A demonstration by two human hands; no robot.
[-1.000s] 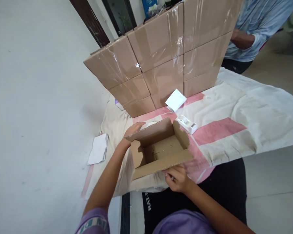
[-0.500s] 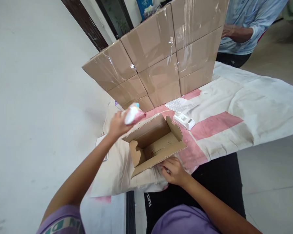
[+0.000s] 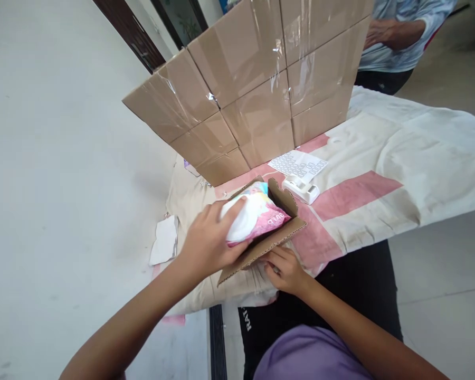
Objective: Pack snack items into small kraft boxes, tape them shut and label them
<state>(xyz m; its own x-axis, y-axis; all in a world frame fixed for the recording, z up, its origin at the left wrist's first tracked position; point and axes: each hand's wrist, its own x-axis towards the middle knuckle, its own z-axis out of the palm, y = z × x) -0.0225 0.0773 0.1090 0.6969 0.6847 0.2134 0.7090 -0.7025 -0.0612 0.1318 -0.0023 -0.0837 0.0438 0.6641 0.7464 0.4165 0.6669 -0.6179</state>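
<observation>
My left hand (image 3: 208, 243) grips a soft white and pink packet (image 3: 257, 216) and holds it inside the small open cardboard box (image 3: 271, 240) on the cloth. Its fingers wrap over the packet's white end. My right hand (image 3: 285, 270) is closed on the box's near wall, at the table's front edge. The box's flaps stand up around the packet, which fills most of the opening.
A wall of taped cardboard boxes (image 3: 257, 95) stands behind. A white tape dispenser (image 3: 301, 188) and a sheet of labels (image 3: 298, 163) lie just past the small box. Loose paper (image 3: 164, 240) lies at the left. Another person (image 3: 399, 37) stands at the far right.
My left hand lifted the packet from behind the box, carried it over, and now presses it down into the box. My right hand stayed on the box's near side.
</observation>
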